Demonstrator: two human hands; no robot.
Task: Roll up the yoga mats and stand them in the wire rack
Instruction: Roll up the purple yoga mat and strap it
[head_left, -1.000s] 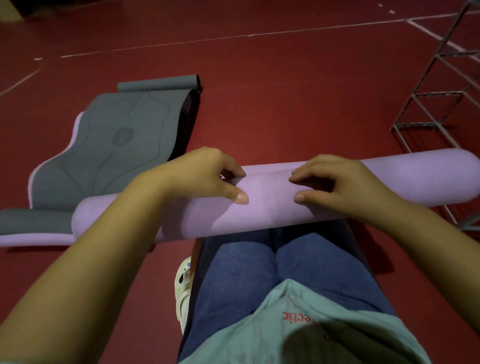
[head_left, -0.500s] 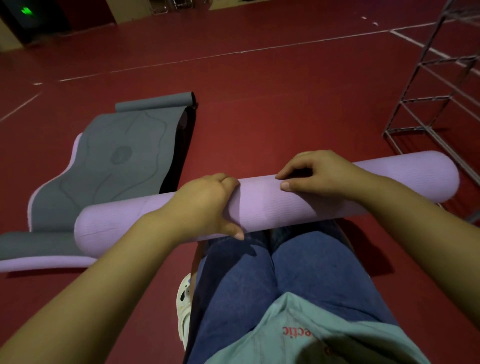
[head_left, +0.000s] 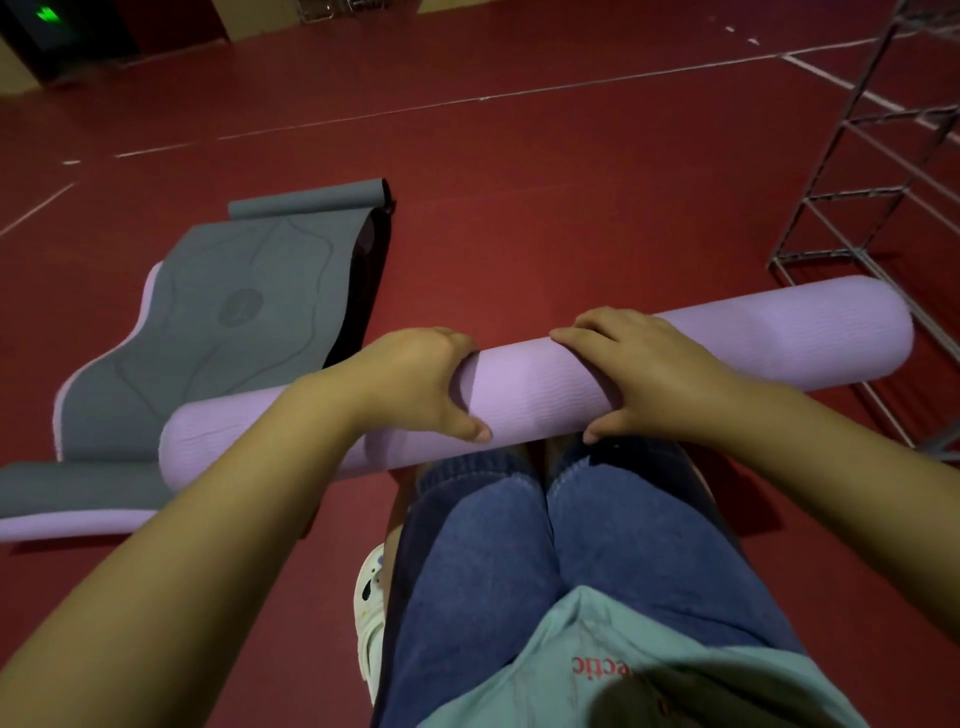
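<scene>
Both hands, left hand (head_left: 415, 384) and right hand (head_left: 644, 374), grip the lilac roll (head_left: 530, 389), its right end nearest the wire rack (head_left: 852, 171).

My one head camera looks steeply down and forward, close over both hands' grip; floor (head_left: 519, 208) stretches beyond.

red letters "ectic" on pale green shirt (head_left: 597, 670), partly hidden, upside down
</scene>
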